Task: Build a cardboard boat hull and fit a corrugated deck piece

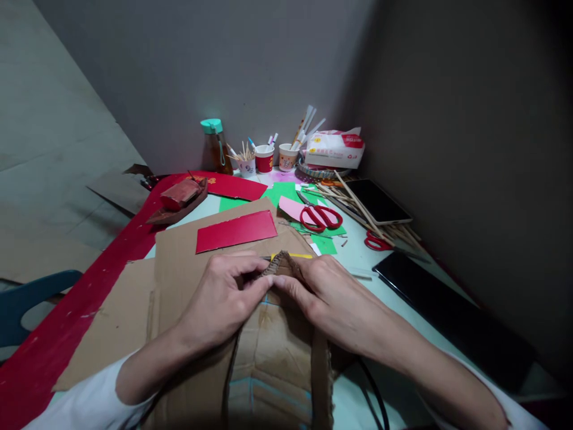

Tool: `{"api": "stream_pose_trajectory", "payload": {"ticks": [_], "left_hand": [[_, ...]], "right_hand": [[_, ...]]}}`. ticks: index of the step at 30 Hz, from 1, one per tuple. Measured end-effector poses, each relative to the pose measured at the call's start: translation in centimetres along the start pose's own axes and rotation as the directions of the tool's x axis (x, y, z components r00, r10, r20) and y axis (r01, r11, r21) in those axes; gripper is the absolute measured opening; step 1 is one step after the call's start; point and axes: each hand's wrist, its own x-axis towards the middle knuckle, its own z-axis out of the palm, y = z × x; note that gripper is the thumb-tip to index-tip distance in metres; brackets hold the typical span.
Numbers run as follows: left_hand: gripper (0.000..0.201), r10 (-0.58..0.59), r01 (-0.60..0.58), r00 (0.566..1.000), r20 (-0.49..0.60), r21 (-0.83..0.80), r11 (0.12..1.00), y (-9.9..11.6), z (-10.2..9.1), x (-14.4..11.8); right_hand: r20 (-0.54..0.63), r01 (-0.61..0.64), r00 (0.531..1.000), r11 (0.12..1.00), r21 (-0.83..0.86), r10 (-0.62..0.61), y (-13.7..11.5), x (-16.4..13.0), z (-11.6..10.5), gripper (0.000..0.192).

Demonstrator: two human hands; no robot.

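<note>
Cardboard piece, brown with faint blue lines, lies at the near middle of the table, its curled top edge pinched from both sides. Left hand grips that edge with thumb and fingertips closed on it; right hand does the same from the other side, fingertips of the two hands nearly touching. Under it a bigger cardboard sheet carries a red card strip. Beyond, red scissors rest on green paper and a pink scrap. Wooden sticks lie across a tablet at right, a second red scissors just beside them. Paper cups with pens stand at the back wall, bottle with teal cap to their left, tissue pack to their right. Black slab at near right.
</note>
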Motion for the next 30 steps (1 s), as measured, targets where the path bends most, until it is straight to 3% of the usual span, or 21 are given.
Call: {"api": "stream_pose_trajectory", "payload": {"ticks": [6,18,20,25,27,30], "left_hand": [[0.019,-0.062,0.064,0.997,0.053,-0.037,0.997,0.2,-0.3,0.2],[0.02,-0.011,0.01,0.999,0.037,0.02,1.0,0.0,0.4,-0.2],[0.02,-0.009,0.009,0.999,0.031,0.023,1.0,0.0,0.3,-0.1],[0.018,-0.021,0.022,0.999,0.027,-0.025,0.999,0.0,-0.2,0.3],[0.019,0.006,-0.007,1.0,0.019,0.019,1.0,-0.1,-0.3,0.3],[0.022,0.044,-0.044,0.999,-0.001,0.117,0.992,-0.2,-0.3,0.1]], "right_hand": [[-0.196,0.131,0.974,0.989,0.062,-0.117,0.0,0.0,-0.4,0.021],[-0.349,0.259,0.907,0.966,0.026,-0.234,0.6,0.7,0.9,0.025],[-0.35,0.263,0.907,0.964,0.041,-0.232,0.6,0.7,0.8,0.023],[-0.205,0.131,0.974,0.98,0.149,-0.099,0.2,0.8,0.0,0.027],[-0.199,0.094,0.977,0.989,0.112,-0.07,0.2,0.8,-0.1,0.031],[-0.205,0.136,0.97,0.99,0.021,-0.129,0.3,0.9,0.1,0.02]]}}
